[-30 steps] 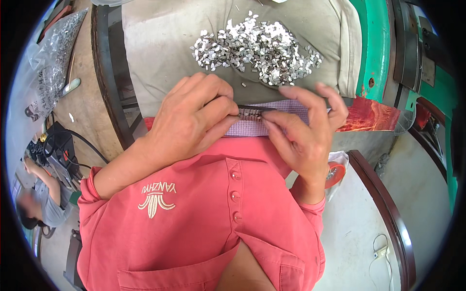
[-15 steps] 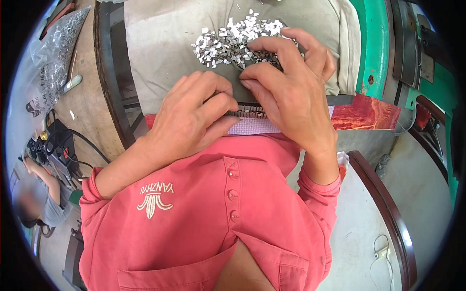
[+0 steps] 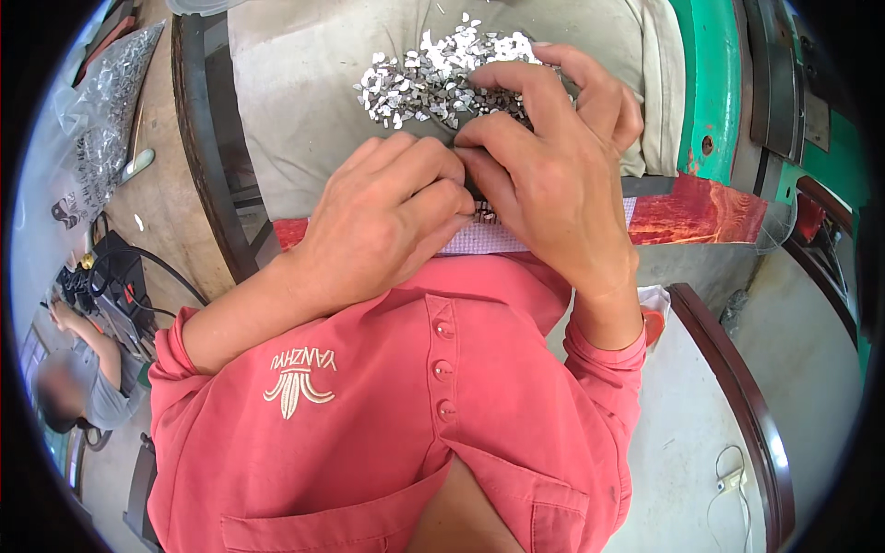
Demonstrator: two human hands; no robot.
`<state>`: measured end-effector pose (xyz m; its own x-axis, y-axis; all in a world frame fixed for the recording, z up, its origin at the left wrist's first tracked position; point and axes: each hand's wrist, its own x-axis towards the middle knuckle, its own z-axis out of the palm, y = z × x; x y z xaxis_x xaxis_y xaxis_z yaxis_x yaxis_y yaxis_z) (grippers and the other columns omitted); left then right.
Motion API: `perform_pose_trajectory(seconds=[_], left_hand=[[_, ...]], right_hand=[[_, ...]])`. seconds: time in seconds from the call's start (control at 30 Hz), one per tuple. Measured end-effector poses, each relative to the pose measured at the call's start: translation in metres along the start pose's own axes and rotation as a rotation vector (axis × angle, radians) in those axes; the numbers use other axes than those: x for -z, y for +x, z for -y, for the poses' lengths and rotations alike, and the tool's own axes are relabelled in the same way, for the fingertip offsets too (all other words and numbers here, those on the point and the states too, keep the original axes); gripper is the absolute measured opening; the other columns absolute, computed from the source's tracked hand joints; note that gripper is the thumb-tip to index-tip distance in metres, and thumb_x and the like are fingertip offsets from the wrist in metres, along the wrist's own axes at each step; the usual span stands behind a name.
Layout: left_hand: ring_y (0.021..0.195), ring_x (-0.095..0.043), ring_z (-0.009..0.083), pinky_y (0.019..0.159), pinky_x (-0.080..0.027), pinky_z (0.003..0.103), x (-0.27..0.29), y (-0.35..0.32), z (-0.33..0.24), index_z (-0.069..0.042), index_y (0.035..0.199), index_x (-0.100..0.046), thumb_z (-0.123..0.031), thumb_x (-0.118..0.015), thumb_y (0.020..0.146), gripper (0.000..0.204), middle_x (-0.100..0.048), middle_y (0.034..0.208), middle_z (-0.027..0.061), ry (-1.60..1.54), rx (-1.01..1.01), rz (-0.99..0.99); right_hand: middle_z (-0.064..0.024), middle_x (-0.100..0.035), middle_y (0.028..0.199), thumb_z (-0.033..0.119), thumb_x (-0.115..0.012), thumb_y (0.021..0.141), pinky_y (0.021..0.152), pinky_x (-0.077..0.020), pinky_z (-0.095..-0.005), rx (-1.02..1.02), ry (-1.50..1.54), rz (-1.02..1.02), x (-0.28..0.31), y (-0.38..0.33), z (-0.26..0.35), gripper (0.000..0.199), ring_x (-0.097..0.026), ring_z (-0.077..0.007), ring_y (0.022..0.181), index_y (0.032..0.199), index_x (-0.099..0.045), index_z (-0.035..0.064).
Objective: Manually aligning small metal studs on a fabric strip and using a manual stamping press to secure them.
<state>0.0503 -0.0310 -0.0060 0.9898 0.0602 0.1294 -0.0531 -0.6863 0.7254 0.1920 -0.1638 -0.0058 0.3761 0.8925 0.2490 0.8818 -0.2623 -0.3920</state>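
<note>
A loose pile of small, shiny silver metal chips [image 3: 433, 83] lies on a beige-grey cloth [image 3: 295, 101] in front of me. Closer to my body, a row of small dark pieces [image 3: 486, 214] runs along the near edge, mostly covered by my hands. My left hand [image 3: 392, 212] is closed, its fingertips pressed together at this row. My right hand [image 3: 562, 175] has thumb and index finger brought together beside the left fingertips, while its other fingers curve over the pile's right side. Whatever either fingertip grip contains is too small or hidden to name.
A lilac textured cloth [image 3: 475, 241] and a red patterned strip [image 3: 701, 214] line the near edge. Green machine metal [image 3: 705, 92] stands at right. At left are a clear plastic bag [image 3: 120, 83] on a wooden surface [image 3: 175, 212] and another person [image 3: 101, 369] farther off.
My left hand has slid right and slightly away from me, closing up to the right hand and covering more of the row. My right hand stays nearly in place.
</note>
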Motion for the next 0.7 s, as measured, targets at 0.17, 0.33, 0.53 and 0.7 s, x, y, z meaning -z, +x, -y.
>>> perform_pose_trajectory(seconds=[0.17,0.33,0.53,0.7], left_hand=[[0.085,-0.058,0.0271,0.073,-0.044,0.038,0.000,-0.002,0.001,-0.007,0.089,-0.068,-0.004,-0.079,0.071,0.021,-0.060,0.096,0.0057,-0.007,-0.008,0.002],[0.086,-0.058,0.0269,0.073,-0.044,0.038,0.001,-0.003,0.000,-0.007,0.089,-0.067,-0.004,-0.078,0.073,0.020,-0.060,0.097,0.0055,-0.023,0.008,0.013],[0.086,-0.058,0.0261,0.074,-0.044,0.037,0.000,-0.002,0.001,-0.008,0.088,-0.066,-0.003,-0.077,0.074,0.019,-0.060,0.097,0.0051,-0.025,0.002,0.002],[0.087,-0.058,0.0264,0.074,-0.044,0.037,0.000,-0.002,0.003,-0.008,0.090,-0.066,-0.006,-0.078,0.073,0.021,-0.061,0.097,0.0054,-0.026,-0.005,0.010]], right_hand=[[0.0057,-0.064,0.118,0.015,-0.077,0.074,0.104,-0.0220,-0.0468,-0.029,-0.019,-0.035,-0.004,0.001,0.003,0.010,-0.046,-0.0293,0.126,0.082,-0.071,0.0174],[0.0023,-0.068,0.112,0.009,-0.076,0.075,0.105,-0.0266,-0.0437,-0.069,0.064,-0.132,0.004,-0.015,-0.002,0.012,-0.049,-0.0289,0.123,0.083,-0.069,0.0133],[0.0039,-0.066,0.116,0.012,-0.081,0.067,0.103,-0.0277,-0.0402,-0.174,0.075,0.004,0.027,-0.057,0.006,0.019,-0.045,-0.0313,0.124,0.082,-0.072,0.0179],[0.0048,-0.066,0.115,0.016,-0.083,0.066,0.104,-0.0266,-0.0406,-0.188,0.018,-0.059,0.020,-0.067,0.011,0.016,-0.044,-0.0300,0.125,0.079,-0.074,0.0196]])
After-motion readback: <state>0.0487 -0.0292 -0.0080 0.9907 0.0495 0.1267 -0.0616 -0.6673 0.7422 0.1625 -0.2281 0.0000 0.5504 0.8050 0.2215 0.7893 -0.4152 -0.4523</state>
